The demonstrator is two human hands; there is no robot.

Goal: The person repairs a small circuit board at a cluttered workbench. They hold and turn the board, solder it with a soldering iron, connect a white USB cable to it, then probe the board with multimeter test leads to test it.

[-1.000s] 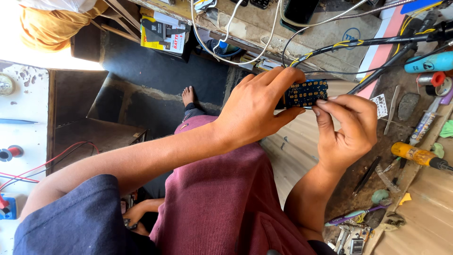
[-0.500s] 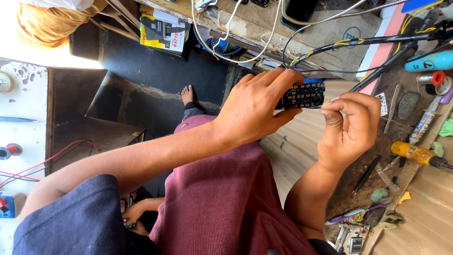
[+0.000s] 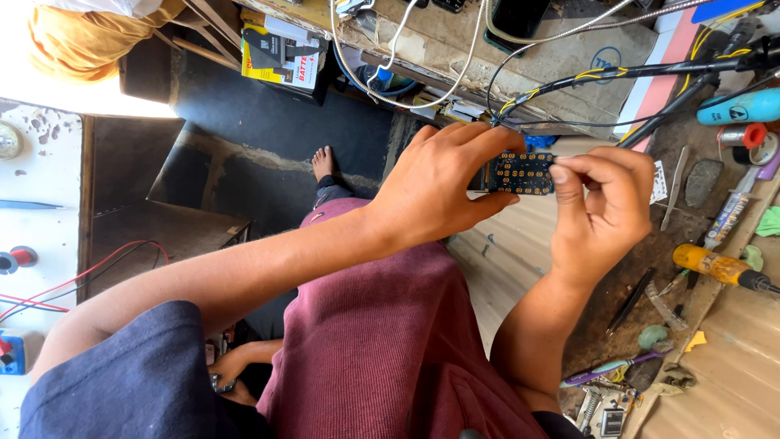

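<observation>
Head view shows the small dark circuit board [image 3: 520, 172] held in the air above the lap, not resting on the desk [image 3: 699, 325]. The left hand [image 3: 443, 191] grips its left end, fingers closed around it, long axis running left to right between both hands. The right hand [image 3: 605, 211] pinches shut at the board's right edge, thumb touching it. The desk's near edge lies just right, crowded with a yellow-handled screwdriver [image 3: 719, 267]; open room is below, over the maroon cloth [image 3: 382, 349].

Left hand [image 3: 439, 191] hides the circuit board's [image 3: 522, 172] left end (markings unreadable)
</observation>
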